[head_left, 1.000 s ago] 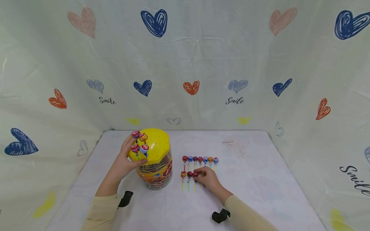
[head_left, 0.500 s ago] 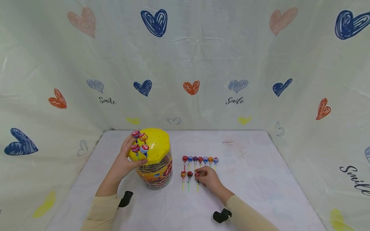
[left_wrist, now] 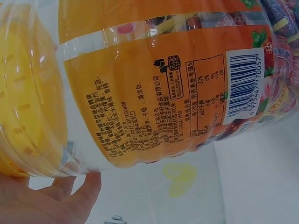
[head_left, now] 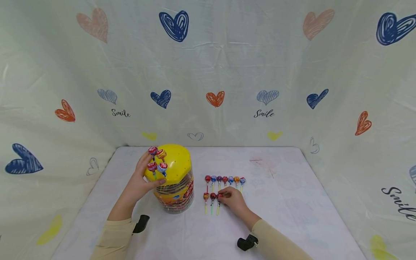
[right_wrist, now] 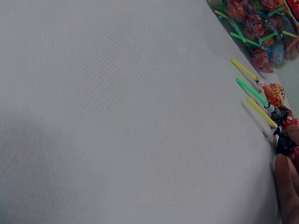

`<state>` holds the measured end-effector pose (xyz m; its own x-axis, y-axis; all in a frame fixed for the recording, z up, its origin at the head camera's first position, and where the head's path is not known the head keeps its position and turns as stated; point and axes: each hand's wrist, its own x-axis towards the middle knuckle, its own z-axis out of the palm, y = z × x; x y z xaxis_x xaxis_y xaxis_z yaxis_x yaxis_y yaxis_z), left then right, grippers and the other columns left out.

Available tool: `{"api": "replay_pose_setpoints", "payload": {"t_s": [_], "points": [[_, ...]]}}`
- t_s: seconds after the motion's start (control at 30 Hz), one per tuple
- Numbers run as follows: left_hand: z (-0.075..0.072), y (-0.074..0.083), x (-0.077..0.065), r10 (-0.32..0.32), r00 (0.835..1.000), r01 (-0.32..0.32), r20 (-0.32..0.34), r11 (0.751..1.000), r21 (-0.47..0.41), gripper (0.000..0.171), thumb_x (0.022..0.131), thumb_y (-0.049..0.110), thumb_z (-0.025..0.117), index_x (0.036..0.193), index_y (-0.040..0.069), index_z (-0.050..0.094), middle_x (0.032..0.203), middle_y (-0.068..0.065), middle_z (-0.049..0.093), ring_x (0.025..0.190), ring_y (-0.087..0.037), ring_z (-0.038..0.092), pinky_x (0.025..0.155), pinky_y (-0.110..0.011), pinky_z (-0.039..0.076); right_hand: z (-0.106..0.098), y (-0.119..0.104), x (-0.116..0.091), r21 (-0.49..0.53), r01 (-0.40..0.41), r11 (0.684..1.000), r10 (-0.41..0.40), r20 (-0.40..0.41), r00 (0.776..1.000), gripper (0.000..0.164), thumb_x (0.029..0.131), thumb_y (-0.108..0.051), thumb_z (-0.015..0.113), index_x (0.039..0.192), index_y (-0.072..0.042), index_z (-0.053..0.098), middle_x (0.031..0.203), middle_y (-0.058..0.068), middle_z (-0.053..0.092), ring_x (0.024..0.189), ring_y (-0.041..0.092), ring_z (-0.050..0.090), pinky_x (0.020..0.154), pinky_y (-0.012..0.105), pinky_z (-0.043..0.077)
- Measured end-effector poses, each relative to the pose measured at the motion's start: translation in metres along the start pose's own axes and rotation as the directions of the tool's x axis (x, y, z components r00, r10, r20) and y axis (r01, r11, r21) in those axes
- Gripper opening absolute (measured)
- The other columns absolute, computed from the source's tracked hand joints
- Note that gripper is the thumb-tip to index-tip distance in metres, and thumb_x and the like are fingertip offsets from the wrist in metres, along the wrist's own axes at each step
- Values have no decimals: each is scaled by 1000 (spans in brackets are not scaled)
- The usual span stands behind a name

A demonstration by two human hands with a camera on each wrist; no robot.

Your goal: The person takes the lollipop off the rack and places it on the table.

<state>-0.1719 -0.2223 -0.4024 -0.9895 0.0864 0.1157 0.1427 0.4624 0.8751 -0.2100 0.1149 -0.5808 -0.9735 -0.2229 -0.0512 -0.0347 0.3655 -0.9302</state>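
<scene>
A clear plastic candy jar [head_left: 178, 198] with a yellow lid [head_left: 177, 162] stands on the left of the table. My left hand [head_left: 138, 184] holds it around the lid, thumb at the front and fingers at the far side. Several lollipops [head_left: 162, 168] stick up from the lid. My right hand [head_left: 237, 203] pinches the head of a dark-wrapped lollipop with a yellow stick [right_wrist: 260, 112], lying at the right of a short row. Left of it lie a green-stick lollipop [head_left: 212, 196] and an orange-yellow one [head_left: 206, 196]. The right fingertips partly hide the pinched head.
Behind the short row lies a longer row of lollipops [head_left: 225, 179], its right-hand sticks partly covered by my right hand. The jar is filled with more lollipops [right_wrist: 256, 25]. A white cloth with printed hearts hangs behind the table [head_left: 276, 216].
My right hand shifts the lollipop slightly right, then back left, close beside the green-stick one. The left hand and the jar stay in place.
</scene>
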Motion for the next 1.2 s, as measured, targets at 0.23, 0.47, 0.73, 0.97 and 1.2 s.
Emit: {"api": "replay_pose_setpoints", "payload": {"t_s": [0.23,0.47,0.73,0.97,1.2], "points": [[0,2,0,-5,1000,5,3,1000,13,94,83,12,78,155,3,17,161,-17,-2,142,-48,9,109,-65,22,-1,-3,1,-7,-7,1000,7,-3,1000,22,84,-4,75,105,-2,71,81,2,63,67,14,57,54,27,50],[-1,3,1,-6,1000,6,0,1000,28,94,83,13,78,155,4,18,161,-17,-2,142,-49,10,108,-65,22,-4,-6,0,-37,-12,999,12,-6,1000,24,83,-7,77,107,-5,71,89,4,62,67,15,57,54,27,51],[-1,3,-1,0,1000,0,-2,1000,25,93,84,12,77,155,5,18,161,-17,-2,142,-49,10,108,-65,23,-15,-46,4,-53,95,994,-100,-96,990,26,82,-7,78,106,-2,72,102,13,64,80,16,59,59,27,48],[0,1,-1,4,1000,-3,-1,1000,15,93,83,12,78,155,5,19,161,-16,-2,142,-49,10,107,-65,24,-17,-99,1,122,160,980,-146,-118,982,23,83,-4,76,105,-6,73,101,17,66,79,20,60,63,28,53],[0,-1,-1,6,1000,-6,4,1000,4,93,83,12,77,155,6,18,161,-16,-3,141,-49,10,107,-65,24,-11,-143,-5,205,220,954,-205,-92,974,23,84,-3,75,107,-1,72,107,13,67,86,21,62,71,25,54]]}}
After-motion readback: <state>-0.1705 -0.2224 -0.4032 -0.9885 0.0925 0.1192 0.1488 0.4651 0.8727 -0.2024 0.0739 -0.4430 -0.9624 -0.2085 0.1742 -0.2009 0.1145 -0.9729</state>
